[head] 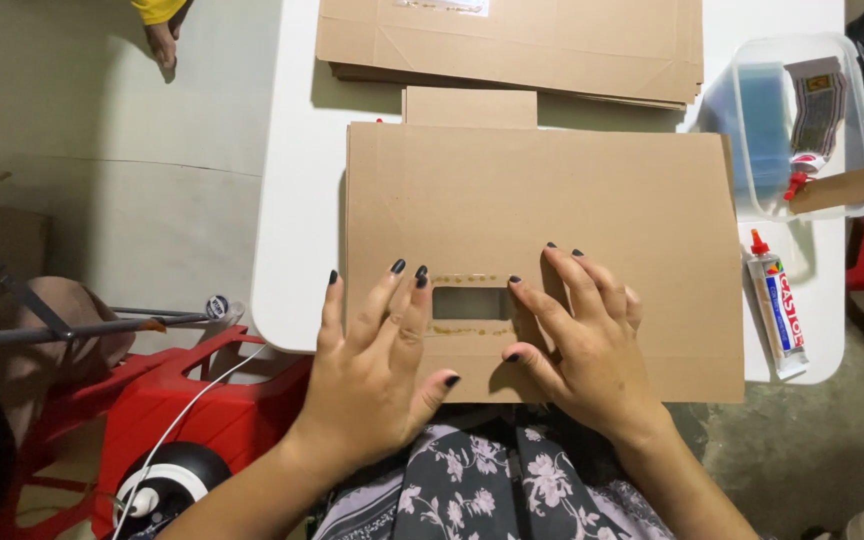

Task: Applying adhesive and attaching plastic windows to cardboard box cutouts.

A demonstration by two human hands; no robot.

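Both hands lie flat, fingers spread, gripping nothing: the left hand (377,345) and right hand (577,340) press the cardboard sheet (542,215) on the white table (297,150), flanking its rectangular cutout (469,303), equally near, long axis running left-right

Cut off by the top edge: cardboard stack (512,40) and another person's hand (162,40). Hidden under palms: cardboard sheet's (592,200) near edge.

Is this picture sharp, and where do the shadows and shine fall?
Head view: sharp at the centre; both hands, left hand and right hand, cast soft shadows on the cardboard sheet; glue lines glisten; edges bend slightly; the white table looks bright.
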